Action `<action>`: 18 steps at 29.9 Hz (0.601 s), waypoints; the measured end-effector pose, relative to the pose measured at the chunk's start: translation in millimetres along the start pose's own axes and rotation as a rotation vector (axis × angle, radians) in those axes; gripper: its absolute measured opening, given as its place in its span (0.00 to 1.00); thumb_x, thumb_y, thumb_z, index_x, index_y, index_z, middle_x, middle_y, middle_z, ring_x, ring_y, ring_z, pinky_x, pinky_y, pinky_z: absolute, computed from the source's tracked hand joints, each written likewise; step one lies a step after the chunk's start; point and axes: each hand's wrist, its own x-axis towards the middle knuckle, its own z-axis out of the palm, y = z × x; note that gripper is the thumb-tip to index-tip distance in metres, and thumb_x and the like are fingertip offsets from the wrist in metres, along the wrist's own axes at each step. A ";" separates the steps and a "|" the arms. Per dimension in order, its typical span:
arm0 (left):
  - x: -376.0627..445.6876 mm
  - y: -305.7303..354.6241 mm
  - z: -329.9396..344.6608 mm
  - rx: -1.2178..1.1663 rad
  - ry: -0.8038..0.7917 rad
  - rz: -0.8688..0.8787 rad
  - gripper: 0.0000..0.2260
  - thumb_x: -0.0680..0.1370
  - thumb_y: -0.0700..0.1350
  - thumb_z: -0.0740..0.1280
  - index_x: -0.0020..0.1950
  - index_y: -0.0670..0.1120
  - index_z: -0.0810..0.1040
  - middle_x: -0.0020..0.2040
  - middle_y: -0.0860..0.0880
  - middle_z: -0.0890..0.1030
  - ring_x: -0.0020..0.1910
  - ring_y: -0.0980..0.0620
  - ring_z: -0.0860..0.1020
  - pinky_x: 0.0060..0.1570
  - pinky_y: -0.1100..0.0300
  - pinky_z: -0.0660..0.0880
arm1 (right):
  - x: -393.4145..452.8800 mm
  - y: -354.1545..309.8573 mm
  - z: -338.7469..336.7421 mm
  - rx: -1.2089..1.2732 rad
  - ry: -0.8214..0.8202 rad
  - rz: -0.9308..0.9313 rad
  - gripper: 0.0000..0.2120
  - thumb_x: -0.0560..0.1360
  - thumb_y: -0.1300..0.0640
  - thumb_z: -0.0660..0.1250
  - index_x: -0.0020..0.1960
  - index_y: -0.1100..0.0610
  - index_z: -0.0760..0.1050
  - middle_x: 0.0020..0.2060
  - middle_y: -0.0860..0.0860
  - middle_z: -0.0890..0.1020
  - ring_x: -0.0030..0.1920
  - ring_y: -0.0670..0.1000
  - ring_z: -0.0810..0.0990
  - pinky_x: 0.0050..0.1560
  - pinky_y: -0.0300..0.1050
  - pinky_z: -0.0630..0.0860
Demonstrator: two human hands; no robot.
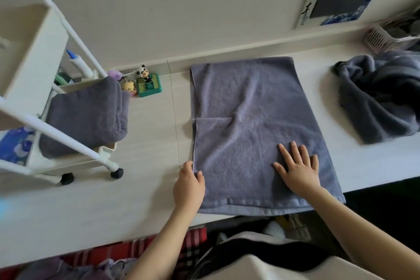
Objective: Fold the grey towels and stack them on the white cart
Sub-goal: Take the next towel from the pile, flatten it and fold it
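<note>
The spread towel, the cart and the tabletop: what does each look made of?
Spread towel: grey-lilac terry cloth, seemingly cotton; looped matte pile, flat woven hem band at the near edge. White cart: smooth painted metal or plastic, hard to tell which; round tubes, black casters. Tabletop: pale laminate or coated board, faint grain lines and a seam, low sheen.

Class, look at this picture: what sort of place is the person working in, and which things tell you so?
Probably a room at home, at a desk by the wall: small toy figures, a white cart holding a folded towel, and a laundry basket.
</note>
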 end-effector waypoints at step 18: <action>-19.2 -6.0 4.5 -0.071 0.055 0.001 0.09 0.80 0.49 0.59 0.44 0.45 0.65 0.38 0.40 0.80 0.40 0.36 0.78 0.34 0.52 0.65 | -32.6 42.5 -6.5 0.251 0.242 0.639 0.40 0.64 0.29 0.66 0.58 0.63 0.71 0.55 0.64 0.75 0.57 0.65 0.72 0.56 0.57 0.68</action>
